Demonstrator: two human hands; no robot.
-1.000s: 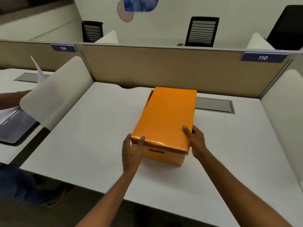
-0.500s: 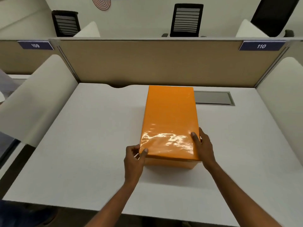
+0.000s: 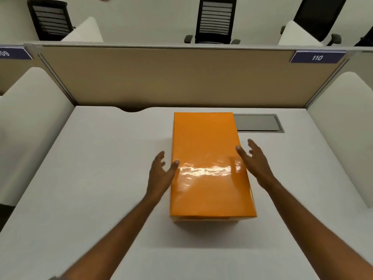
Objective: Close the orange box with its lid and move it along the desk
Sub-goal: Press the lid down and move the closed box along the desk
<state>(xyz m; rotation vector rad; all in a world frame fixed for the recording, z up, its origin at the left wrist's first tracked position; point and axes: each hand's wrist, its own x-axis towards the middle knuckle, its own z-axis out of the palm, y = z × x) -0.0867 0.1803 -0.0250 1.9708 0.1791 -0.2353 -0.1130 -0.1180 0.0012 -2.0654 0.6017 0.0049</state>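
The orange box (image 3: 207, 218) stands in the middle of the white desk (image 3: 90, 178), long side pointing away from me. Its glossy orange lid (image 3: 205, 154) lies flat and square on top, covering it fully. My left hand (image 3: 161, 174) is at the lid's left edge, fingers spread, thumb tip resting on the lid. My right hand (image 3: 254, 160) hovers at the lid's right edge with its fingers apart. Neither hand grips anything.
A grey cable hatch (image 3: 260, 123) is set into the desk behind the box on the right. A tan partition (image 3: 181, 77) with a "110" label (image 3: 316, 57) closes the back. White side dividers (image 3: 30, 126) flank the desk. Office chairs (image 3: 216, 19) stand beyond.
Both hands let go of the lid's near corners and slid forward along its sides, fingers opening. The lid, skewed a second ago, now sits square on the box.
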